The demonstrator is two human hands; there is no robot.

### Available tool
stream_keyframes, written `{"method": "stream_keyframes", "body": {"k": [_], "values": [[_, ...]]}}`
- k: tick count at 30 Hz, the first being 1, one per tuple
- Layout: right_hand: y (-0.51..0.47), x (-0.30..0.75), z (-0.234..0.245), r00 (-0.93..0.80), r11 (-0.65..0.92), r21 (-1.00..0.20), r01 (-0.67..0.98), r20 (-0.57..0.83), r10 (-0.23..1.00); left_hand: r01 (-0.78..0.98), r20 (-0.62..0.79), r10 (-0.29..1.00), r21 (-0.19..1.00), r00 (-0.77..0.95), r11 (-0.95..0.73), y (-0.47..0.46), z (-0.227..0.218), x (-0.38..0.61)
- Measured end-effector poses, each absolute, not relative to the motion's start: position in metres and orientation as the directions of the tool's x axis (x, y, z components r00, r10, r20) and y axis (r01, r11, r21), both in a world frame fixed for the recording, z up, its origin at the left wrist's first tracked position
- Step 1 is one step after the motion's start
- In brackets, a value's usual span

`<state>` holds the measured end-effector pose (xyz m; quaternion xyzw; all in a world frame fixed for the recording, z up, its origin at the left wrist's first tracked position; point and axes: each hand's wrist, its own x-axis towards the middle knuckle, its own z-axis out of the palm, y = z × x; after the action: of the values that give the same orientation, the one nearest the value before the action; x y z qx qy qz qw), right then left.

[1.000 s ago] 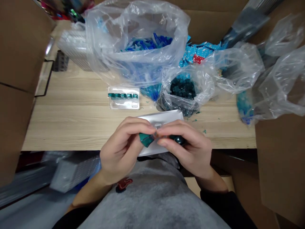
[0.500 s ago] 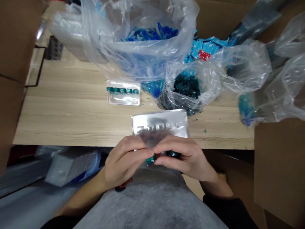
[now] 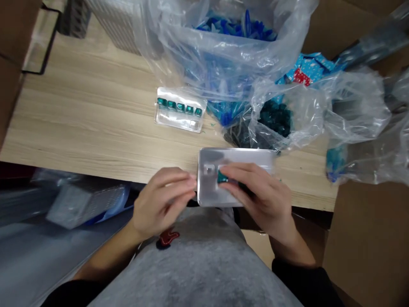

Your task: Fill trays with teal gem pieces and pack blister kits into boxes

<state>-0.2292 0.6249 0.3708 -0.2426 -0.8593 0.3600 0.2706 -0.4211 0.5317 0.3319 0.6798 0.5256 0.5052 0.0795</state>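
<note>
My right hand pinches a dark green translucent plastic piece over the clear blister tray at the table's front edge. The piece is at a moulded pocket in the tray's row; whether it is seated I cannot tell. Darker pieces seem to be tucked under the palm. Just left of the tray, my left hand has thumb and fingertips drawn together; what is between them, if anything, is hidden. Farther back lies a second blister tray, with several green pieces in a row and one small pocket below them.
Behind stands a large clear bag of blue pieces. To its right is an open bag of dark green pieces. More plastic bags and a cardboard box are on the right. A grey basket sits at the back left.
My hands have parted. The right hand has brought the green piece onto the near tray, while the left has drawn away to the left. The view has shifted and turned.
</note>
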Motion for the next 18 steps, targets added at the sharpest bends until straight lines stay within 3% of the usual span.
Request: {"method": "stream_keyframes", "body": {"k": [3,8,12,14,16,18], "values": [[0.633,-0.233,0.373,-0.812,0.766,-0.545,0.339,0.242,0.532,0.655,0.595,0.767,0.683,-0.241,-0.324,0.528,0.319,-0.43],[0.638,-0.246,0.379,-0.888,0.818,-0.454,0.353,0.112,0.446,0.619,0.554,0.737,0.749,-0.387,-0.238,0.527,0.31,-0.435],[0.635,-0.252,0.381,-0.913,0.873,-0.342,0.347,0.089,0.398,0.601,0.523,0.764,0.766,-0.376,-0.229,0.528,0.31,-0.438],[0.636,-0.253,0.381,-0.907,0.835,-0.41,0.367,0.045,0.42,0.591,0.484,0.8,0.779,-0.355,-0.21,0.529,0.313,-0.439],[0.639,-0.251,0.38,-0.867,0.697,-0.614,0.37,0.042,0.497,0.576,0.444,0.827,0.796,-0.343,-0.188,0.53,0.318,-0.438],[0.643,-0.249,0.379,-0.783,0.434,-0.844,0.315,0.028,0.621,0.56,0.419,0.845,0.808,-0.332,-0.18,0.532,0.327,-0.434]]}}
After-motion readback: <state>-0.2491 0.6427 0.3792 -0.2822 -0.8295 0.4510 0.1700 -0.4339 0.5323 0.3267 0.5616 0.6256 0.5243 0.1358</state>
